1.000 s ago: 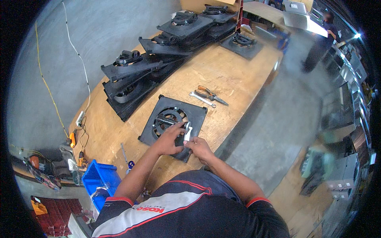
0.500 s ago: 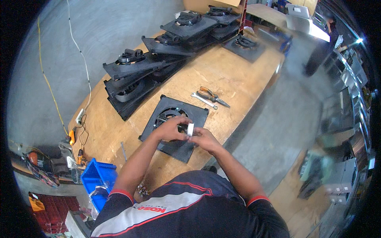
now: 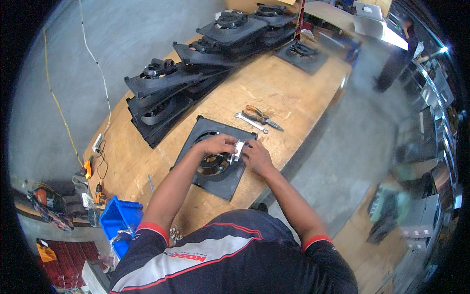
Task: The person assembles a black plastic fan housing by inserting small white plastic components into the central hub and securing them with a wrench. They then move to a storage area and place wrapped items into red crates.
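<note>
A black square panel [image 3: 226, 182] with a round opening lies on the wooden table in front of me. Above its right half, a small white and silver part [image 3: 238, 151] is held between both hands; its exact kind is not clear. My left hand [image 3: 215, 145] grips its left side, with fingers bent around it. From the right, my right hand [image 3: 257, 158] pinches the same part with its fingertips. Just beyond the panel lie an open-end wrench [image 3: 251, 123] and long-nose pliers [image 3: 263, 119] with orange and black handles.
Black panels with round fittings [image 3: 161, 81] are stacked along the table's [image 3: 289, 98] far left side. Another panel [image 3: 301, 56] lies at the far end. At left are a blue bin [image 3: 117, 218], a drill [image 3: 99, 194] and a second wrench [image 3: 151, 183]. A person [image 3: 399, 56] stands far right.
Both hands have turned the white and silver part, and more of its metal side shows. My right hand has risen slightly and moved to the right.
</note>
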Available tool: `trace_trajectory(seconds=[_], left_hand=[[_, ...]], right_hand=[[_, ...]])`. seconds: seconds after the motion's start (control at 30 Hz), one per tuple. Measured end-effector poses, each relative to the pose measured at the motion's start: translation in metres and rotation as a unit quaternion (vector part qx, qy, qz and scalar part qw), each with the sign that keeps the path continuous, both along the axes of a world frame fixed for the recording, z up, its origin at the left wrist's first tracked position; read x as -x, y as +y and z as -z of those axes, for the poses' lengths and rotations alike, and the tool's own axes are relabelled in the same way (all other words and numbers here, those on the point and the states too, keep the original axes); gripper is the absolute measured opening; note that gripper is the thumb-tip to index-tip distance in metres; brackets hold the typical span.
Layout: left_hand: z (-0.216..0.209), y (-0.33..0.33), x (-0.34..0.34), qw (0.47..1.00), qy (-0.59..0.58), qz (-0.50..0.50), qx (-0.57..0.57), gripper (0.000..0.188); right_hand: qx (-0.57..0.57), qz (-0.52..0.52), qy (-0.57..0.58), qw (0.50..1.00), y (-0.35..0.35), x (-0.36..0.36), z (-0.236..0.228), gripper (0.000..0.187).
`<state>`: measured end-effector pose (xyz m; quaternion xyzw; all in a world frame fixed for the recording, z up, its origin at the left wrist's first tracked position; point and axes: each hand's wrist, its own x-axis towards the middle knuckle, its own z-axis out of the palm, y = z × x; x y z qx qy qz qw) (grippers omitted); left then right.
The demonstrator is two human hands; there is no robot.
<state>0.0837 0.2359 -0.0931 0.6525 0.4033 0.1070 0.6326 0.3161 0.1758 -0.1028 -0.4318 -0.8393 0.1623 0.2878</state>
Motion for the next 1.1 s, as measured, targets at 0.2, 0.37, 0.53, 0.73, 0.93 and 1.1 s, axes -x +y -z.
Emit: trace_trajectory(seconds=[0.2, 0.37, 0.53, 0.73, 0.93, 1.1], left_hand=[[-0.013, 0.0, -0.011, 0.998, -0.001, -0.015, 0.058, 0.044], [-0.016, -0.015, -0.023, 0.996, 0.025, -0.087, -0.024, 0.056], [-0.044, -0.065, -0.037, 0.934, 0.217, -0.096, -0.268, 0.09], [-0.022, -0.08, -0.042, 0.877, 0.275, -0.122, -0.375, 0.082], [-0.027, -0.08, -0.037, 0.891, 0.243, -0.102, -0.369, 0.066], [-0.021, -0.079, -0.031, 0.889, 0.208, -0.072, -0.402, 0.043]], right_hand=[[-0.059, 0.006, 0.009, 0.998, 0.003, -0.001, 0.014, 0.026], [-0.049, 0.036, 0.005, 0.998, 0.003, 0.0, 0.031, 0.023], [-0.009, 0.088, 0.029, 0.996, -0.005, 0.006, 0.042, 0.023], [0.035, 0.116, 0.022, 0.992, -0.023, 0.014, 0.046, 0.024], [0.156, 0.108, -0.033, 0.981, -0.031, 0.023, 0.04, 0.034], [0.189, 0.082, -0.016, 0.978, -0.04, 0.025, 0.026, 0.038]])
